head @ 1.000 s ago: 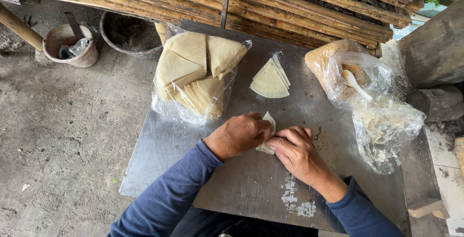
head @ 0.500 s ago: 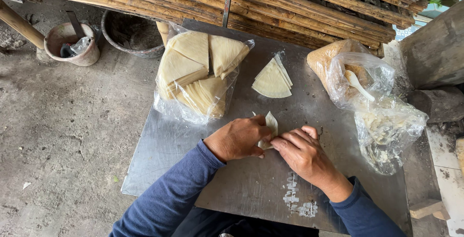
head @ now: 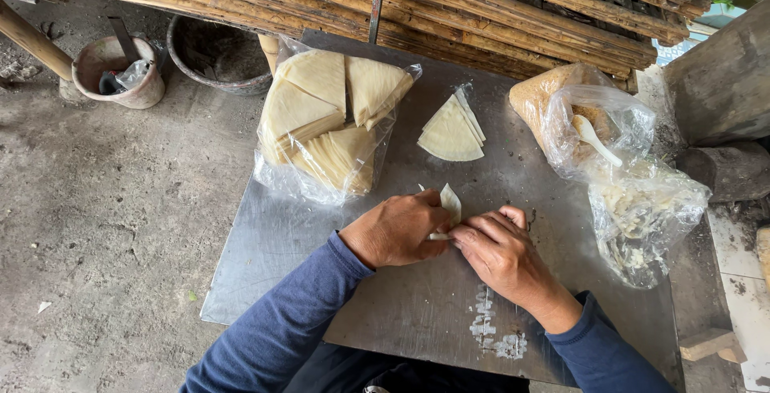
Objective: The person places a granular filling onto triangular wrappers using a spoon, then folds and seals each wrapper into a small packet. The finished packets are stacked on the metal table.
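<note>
My left hand [head: 399, 228] and my right hand [head: 499, 250] meet at the middle of a metal sheet [head: 265, 257], both pinching one pale dough wrapper [head: 448, 203] whose corner sticks up between my fingers. A small fan of triangular wrappers [head: 451, 129] lies just beyond my hands. To the far left of it a clear plastic bag [head: 325, 120] holds several stacks of the same wrappers. Both arms wear blue sleeves.
At the right stand a bag of brown crumbs [head: 561, 108] with a white spoon [head: 597, 140] and a bag of pale filling [head: 642, 216]. White paste [head: 493, 333] smears the sheet's near edge. A bucket [head: 119, 72], a dark basin [head: 218, 54] and bamboo poles [head: 497, 8] lie behind.
My hands have closed tighter around the wrapper, folding it smaller; its free corner now stands up between my fingers. Everything else stays put.
</note>
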